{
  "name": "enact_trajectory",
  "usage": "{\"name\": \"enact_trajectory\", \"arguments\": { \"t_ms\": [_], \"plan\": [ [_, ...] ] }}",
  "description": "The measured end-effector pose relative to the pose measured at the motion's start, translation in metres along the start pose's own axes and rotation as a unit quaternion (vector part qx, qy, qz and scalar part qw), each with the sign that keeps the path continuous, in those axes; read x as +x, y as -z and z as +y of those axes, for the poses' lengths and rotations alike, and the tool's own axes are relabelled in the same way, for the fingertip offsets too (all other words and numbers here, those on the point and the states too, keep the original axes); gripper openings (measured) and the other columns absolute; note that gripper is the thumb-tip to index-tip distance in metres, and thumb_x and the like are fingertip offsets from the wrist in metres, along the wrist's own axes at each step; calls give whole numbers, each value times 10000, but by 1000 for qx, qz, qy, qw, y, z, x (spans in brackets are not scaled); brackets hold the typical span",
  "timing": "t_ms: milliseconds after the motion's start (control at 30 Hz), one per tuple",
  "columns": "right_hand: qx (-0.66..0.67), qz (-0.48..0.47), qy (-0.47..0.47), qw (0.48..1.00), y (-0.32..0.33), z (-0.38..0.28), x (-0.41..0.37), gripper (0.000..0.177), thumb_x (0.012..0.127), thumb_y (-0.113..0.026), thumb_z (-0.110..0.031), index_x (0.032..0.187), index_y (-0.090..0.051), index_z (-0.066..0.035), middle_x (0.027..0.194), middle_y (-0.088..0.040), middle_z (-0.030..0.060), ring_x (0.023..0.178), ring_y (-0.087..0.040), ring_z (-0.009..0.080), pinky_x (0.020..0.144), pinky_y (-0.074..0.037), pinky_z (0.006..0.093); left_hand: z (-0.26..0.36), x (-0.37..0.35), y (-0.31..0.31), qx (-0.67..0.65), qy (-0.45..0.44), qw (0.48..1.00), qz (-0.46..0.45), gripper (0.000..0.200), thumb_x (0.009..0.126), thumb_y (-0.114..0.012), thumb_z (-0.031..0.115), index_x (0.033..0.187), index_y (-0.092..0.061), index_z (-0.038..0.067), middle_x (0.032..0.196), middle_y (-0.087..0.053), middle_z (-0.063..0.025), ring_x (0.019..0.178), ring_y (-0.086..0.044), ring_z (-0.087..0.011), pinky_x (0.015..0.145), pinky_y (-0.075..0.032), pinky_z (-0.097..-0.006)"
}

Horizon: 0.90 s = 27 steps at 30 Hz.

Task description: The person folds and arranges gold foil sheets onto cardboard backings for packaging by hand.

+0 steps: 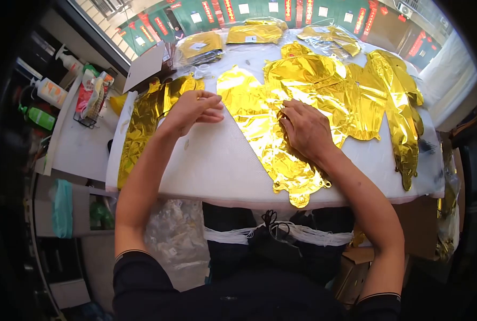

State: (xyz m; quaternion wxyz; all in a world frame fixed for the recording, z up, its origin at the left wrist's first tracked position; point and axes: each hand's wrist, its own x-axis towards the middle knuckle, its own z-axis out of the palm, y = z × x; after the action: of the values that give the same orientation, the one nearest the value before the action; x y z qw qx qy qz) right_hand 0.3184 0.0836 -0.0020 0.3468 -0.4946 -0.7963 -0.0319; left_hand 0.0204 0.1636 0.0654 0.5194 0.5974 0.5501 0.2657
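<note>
Uninflated gold foil balloons [302, 80] lie flattened across the white padded table [211, 166]. My right hand [305, 128] rests on the nearest one, its fingers bent and pressed together against the foil at the middle. That balloon's rounded end with small tabs [299, 199] reaches the front edge. My left hand [195, 111] hovers over the table between this foil and another gold pile [144, 128] on the left. Its fingers are curled in a pinch; anything between them is too small to make out.
Clear bags of folded gold foil [254, 35] line the back edge. A cardboard piece [143, 67] stands at the back left. Left of the table, a side counter holds a wire basket [91, 101] and bottles [51, 92]. White strings [227, 235] hang below the front edge.
</note>
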Motion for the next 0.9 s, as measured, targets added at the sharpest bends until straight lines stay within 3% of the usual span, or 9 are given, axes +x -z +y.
{"name": "enact_trajectory", "arguments": {
  "t_ms": [100,333,433,467,533,600,667,800,900],
  "plan": [
    [6,-19,-6,1000,2,1,-1,177,931,-674,-167,1049,-685,-36,1172,-709,108,1060,-685,320,924,-543,409,-16,-6,-5,-173,100,979,-32,449,974,-729,292,1202,-608,-75,1130,-713,-187,903,-737,-206,775,-632,-271],
    [0,-16,-3,1000,1,2,-1,171,932,-667,-164,1034,-681,-27,1161,-708,119,1060,-683,327,927,-539,409,-7,1,-28,-205,151,963,-90,343,993,-701,282,1162,-651,-13,1137,-716,-141,884,-720,-152,747,-616,-251],
    [-10,-24,-16,1000,2,0,-1,178,931,-667,-167,1033,-677,-22,1158,-709,123,1062,-680,330,926,-539,408,-4,-1,-43,-82,0,992,-94,311,1025,-605,148,1304,-638,15,1178,-690,-69,961,-674,-132,799,-598,-292],
    [-8,-28,-18,999,3,0,-1,183,930,-667,-169,1035,-676,-20,1158,-709,124,1060,-680,332,926,-539,409,-8,3,-46,-81,1,992,-97,311,1025,-605,148,1304,-638,15,1178,-690,-69,961,-674,-132,799,-598,-292],
    [-5,-32,-20,999,3,0,-2,187,929,-666,-172,1036,-675,-18,1158,-709,124,1059,-680,333,925,-538,410,-13,8,-53,70,-174,974,-126,384,980,-581,9,1363,-600,3,1259,-662,-89,1048,-645,-149,851,-589,-287],
    [2,-37,-25,999,3,1,-1,196,927,-666,-174,1043,-674,-17,1159,-708,124,1057,-678,335,923,-538,417,-17,5,-56,166,-211,956,-116,521,930,-555,-89,1438,-538,24,1336,-636,-136,1112,-642,-217,901,-582,-323],
    [3,-29,-22,999,1,1,-2,194,927,-665,-172,1045,-673,-18,1158,-707,124,1056,-678,335,922,-537,419,-20,1,-66,342,-413,844,9,646,920,-589,-77,1527,-432,79,1362,-629,-176,1182,-644,-290,917,-581,-376],
    [4,-22,-13,1000,1,3,-2,192,931,-660,-171,1049,-672,-21,1167,-705,127,1061,-677,335,926,-536,423,-24,-1,-83,223,-292,929,52,713,930,-658,12,1547,-303,31,1365,-617,-230,1280,-606,-365,1020,-521,-424],
    [2,-23,-20,1000,0,2,-1,192,931,-659,-172,1049,-673,-21,1171,-704,129,1062,-678,335,930,-535,423,-33,1,-87,245,-331,911,32,721,939,-685,90,1537,-295,-9,1399,-570,-251,1298,-576,-391,1076,-478,-427]
  ]
}}
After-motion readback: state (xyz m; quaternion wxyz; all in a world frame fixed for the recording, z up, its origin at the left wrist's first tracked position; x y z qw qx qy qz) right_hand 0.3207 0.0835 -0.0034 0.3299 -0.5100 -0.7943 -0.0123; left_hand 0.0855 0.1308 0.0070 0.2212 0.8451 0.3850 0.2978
